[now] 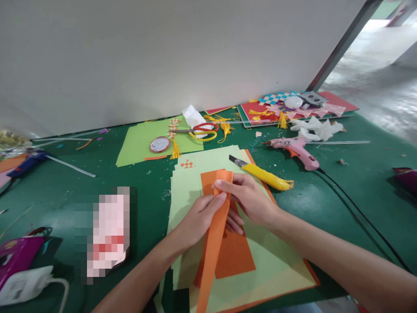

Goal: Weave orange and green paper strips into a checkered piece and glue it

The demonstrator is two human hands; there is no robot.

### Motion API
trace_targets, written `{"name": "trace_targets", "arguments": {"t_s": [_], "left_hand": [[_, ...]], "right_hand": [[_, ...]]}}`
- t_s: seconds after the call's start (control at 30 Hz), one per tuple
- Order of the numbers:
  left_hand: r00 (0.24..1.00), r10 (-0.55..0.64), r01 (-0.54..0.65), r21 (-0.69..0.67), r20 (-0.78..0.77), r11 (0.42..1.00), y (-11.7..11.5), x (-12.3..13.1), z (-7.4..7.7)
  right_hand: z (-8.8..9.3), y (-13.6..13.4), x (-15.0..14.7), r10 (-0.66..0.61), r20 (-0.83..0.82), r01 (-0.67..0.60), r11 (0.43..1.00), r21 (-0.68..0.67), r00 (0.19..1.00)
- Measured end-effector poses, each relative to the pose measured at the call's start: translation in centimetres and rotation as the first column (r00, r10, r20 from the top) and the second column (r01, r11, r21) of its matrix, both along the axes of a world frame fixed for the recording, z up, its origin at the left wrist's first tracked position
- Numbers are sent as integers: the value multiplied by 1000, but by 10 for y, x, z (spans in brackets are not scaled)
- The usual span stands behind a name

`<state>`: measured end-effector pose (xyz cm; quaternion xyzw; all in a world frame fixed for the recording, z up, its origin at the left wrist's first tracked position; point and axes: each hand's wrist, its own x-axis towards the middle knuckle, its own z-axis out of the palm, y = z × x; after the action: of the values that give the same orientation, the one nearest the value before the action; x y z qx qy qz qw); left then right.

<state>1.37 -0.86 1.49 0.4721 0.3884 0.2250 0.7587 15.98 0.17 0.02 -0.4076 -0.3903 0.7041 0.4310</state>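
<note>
A long folded strip of orange paper point(213, 234) is held up between my hands, its lower end reaching the near edge of the view. My left hand point(205, 213) pinches it with the thumb on the front and fingers behind. Just above, my right hand point(249, 193) grips the strip's top end, thumb across the front. Beneath them an orange paper rectangle point(236, 256) lies on a stack of pale green sheets point(276, 269). Beyond my right hand, a yellow utility knife point(267, 174) rests on the stack with its dark blade toward the upper left.
A pink glue gun point(298, 150) with a black cord lies at right. Red-and-yellow scissors point(203, 130) and a round tin point(159, 144) are on a bright green sheet point(130, 145). A blurred-out pink object point(109, 234) lies left. The grey wall point(156, 56) bounds the green table.
</note>
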Motion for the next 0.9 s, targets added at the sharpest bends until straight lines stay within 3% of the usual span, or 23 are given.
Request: {"name": "trace_targets", "arguments": {"t_s": [0.17,0.4,0.63,0.9], "left_hand": [[998,-59,59,-19,-20,998,-1,-2,0],[997,-75,75,3,-21,997,-1,-2,0],[1000,4,-5,-13,-22,1000,0,-1,-2],[999,-35,35,-6,-4,999,1,-3,-5]], "right_hand": [[5,6,4,-67,-10,66,995,-74,998],[3,11,7,-57,9,57,998,-14,998],[1,10,7,127,25,-127,992,-16,992],[2,11,10,118,61,-122,990,72,991]]}}
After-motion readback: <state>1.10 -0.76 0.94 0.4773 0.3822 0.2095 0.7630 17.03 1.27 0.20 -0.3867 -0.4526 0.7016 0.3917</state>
